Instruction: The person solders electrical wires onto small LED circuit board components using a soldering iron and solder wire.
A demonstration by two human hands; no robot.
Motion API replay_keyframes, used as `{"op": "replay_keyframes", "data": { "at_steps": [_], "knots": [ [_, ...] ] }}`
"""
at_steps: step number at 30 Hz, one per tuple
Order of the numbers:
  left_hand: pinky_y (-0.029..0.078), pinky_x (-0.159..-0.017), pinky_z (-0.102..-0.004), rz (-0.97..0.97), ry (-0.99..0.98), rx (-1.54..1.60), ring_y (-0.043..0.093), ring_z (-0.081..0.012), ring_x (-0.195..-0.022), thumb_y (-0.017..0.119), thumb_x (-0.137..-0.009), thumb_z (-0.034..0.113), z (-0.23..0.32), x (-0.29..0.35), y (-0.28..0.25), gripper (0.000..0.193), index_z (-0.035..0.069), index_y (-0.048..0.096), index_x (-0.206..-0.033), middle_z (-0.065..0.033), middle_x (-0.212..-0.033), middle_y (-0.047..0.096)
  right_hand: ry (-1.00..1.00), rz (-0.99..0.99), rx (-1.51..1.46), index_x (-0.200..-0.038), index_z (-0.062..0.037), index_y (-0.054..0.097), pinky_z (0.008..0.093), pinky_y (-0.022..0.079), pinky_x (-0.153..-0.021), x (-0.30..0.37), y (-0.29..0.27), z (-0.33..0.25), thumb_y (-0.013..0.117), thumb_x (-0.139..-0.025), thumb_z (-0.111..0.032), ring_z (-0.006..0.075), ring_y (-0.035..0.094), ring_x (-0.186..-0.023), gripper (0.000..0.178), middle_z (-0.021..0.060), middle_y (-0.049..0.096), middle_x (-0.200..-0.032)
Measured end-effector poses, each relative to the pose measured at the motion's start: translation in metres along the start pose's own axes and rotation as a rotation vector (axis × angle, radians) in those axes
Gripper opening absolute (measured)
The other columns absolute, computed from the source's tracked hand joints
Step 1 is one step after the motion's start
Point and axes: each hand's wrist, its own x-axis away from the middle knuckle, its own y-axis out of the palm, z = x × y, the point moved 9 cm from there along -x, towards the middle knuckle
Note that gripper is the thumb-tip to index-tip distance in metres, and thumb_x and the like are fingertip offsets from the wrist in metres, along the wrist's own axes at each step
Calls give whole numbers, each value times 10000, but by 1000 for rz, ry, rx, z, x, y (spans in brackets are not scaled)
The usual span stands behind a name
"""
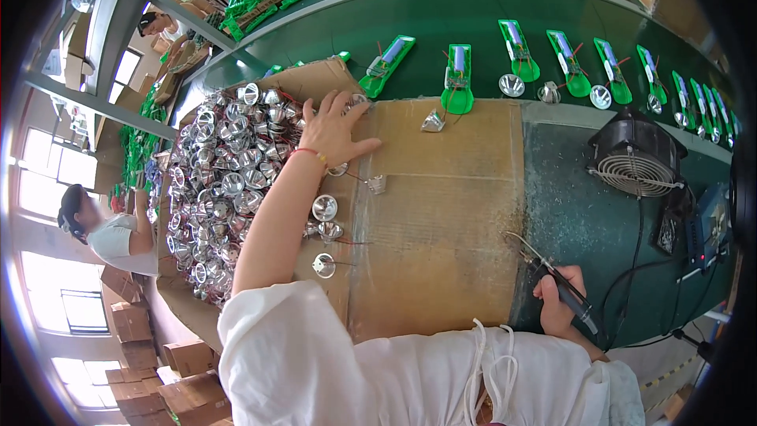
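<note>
My left hand [335, 128] reaches over the right edge of a pile of silver lamp reflectors [236, 166] in an open cardboard box, fingers spread and gripping nothing I can see. A few loose reflectors with thin wires lie below it, one of them a round reflector [324, 207]. In my right hand [560, 300] is a soldering iron [569, 293], its bent metal tip pointing up and left over the right edge of a brown cardboard sheet [434, 244]. Beyond the sheet sits a green lamp housing [457, 83] with a battery, wired to a small reflector [433, 121].
Several more green housings with reflectors [568, 63] stretch along the bench's far side to the right. A black fan [637, 158] and a blue box with a red light [707, 229] stand at right, with cables. Two people work at left, near stacked cartons [138, 323].
</note>
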Motion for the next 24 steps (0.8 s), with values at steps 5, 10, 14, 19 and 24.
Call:
{"op": "replay_keyframes", "data": {
  "at_steps": [5, 10, 14, 19, 24],
  "knots": [
    [204, -994, -534, -160, -104, 30, 356, -303, -1195, 596, -655, 588, -28, 23, 21, 682, 197, 486, -1203, -114, -1261, 397, 6, 39, -23, -864, -9, 437, 223, 412, -477, 2, -5, 8, 545, -808, -58, 95, 504, -507, 132, 60, 525, -633],
    [294, -913, -494, -250, 111, -125, 445, -241, -1074, 633, -638, 501, -12, 80, 2, 560, 201, 548, -1102, -79, -1153, 473, 41, 95, -75, -855, -8, 429, 221, 401, -455, 2, -10, 16, 528, -800, -66, 104, 489, -476, 127, 55, 492, -588],
    [317, -903, -457, -244, 126, 43, 445, -248, -1059, 630, -659, 477, 2, 93, -22, 520, 166, 567, -1072, -73, -1117, 485, 8, 94, -60, -868, -7, 424, 215, 391, -445, 0, -10, 13, 513, -804, -79, 103, 477, -468, 131, 60, 494, -580],
    [274, -949, -478, 39, 168, 97, 416, -243, -1107, 588, -740, 436, 2, 61, -28, 421, 149, 564, -1047, -77, -1141, 468, -48, 81, -51, -866, -16, 415, 218, 383, -439, 1, -10, 12, 542, -816, -150, 105, 460, -460, 191, 58, 488, -572],
    [229, -965, -530, 39, 73, -75, 410, -249, -1145, 508, -791, 480, -51, 26, 16, 460, 134, 545, -1092, -85, -1144, 486, -12, 143, -25, -861, -32, 416, 214, 365, -438, 4, -10, 13, 560, -814, -193, 96, 434, -468, 220, 34, 436, -600]
  ]
}}
